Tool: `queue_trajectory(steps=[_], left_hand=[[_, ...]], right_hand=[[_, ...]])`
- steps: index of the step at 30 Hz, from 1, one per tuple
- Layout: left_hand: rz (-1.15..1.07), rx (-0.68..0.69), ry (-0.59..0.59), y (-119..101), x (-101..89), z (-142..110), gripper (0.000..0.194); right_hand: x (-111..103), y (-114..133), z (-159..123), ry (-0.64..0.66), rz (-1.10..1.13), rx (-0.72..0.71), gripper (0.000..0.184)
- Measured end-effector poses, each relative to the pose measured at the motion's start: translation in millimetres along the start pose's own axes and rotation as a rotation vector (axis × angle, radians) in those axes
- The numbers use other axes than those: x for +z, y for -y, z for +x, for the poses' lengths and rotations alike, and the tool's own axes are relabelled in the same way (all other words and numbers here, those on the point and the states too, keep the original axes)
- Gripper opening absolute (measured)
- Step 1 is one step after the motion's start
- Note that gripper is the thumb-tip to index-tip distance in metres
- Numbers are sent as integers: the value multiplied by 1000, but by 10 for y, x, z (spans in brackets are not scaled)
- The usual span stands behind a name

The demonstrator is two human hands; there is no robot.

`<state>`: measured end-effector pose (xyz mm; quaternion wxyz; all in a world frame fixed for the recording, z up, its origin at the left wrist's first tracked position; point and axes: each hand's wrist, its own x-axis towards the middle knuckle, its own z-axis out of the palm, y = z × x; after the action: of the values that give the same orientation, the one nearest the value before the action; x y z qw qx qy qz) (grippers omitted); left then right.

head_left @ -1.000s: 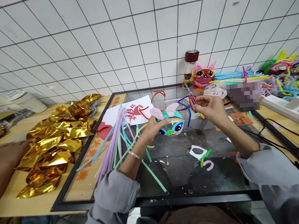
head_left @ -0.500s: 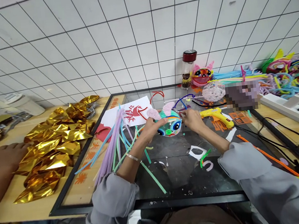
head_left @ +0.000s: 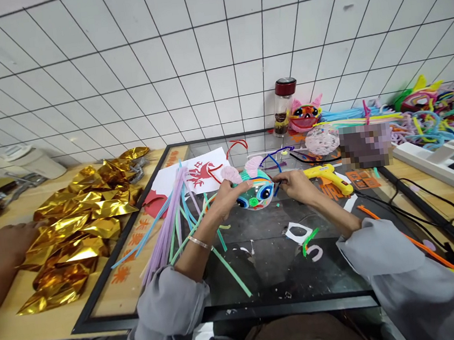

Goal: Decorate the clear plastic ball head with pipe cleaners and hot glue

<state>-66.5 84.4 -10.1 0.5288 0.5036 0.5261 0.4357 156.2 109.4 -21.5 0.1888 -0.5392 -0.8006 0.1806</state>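
Gripping rounded green-and-clear animal head [head_left: 251, 193] in left hand [head_left: 227, 197], above dark glassy table [head_left: 270, 268]. Poising right hand [head_left: 294, 186] at its edge; cannot tell whether gripping. Already bearing pink ears [head_left: 254, 165], round blue eyes [head_left: 265, 192]; apparently unfinished at edge.

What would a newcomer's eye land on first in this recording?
Probably the crumpled gold foil, gleaming at the left of the view. Next, mid-view, the big-eyed, pink-eared figure held in the left hand. Then the yellow glue gun, lying right of the right hand.
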Motion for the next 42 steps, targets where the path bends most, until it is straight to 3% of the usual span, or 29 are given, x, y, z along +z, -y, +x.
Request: queue_trajectory(steps=[9, 17, 22, 28, 36, 42], left_hand=[[-26, -3, 59, 34, 49, -43, 72], [-31, 35, -3, 80, 111, -43, 64], [-16, 62, 10, 85, 103, -29, 58], [-21, 74, 10, 126, 97, -15, 59], [35, 62, 7, 143, 81, -28, 61], [149, 31, -4, 115, 64, -38, 56]], right_hand=[[155, 92, -12, -32, -173, 22, 30], [156, 55, 6, -49, -56, -33, 27], [-26, -24, 194, -268, -76, 8, 35], [-101, 47, 563, -104, -290, 33, 37], [14, -27, 932, -67, -349, 200, 27], [44, 11, 1055, -190, -266, 400, 35]])
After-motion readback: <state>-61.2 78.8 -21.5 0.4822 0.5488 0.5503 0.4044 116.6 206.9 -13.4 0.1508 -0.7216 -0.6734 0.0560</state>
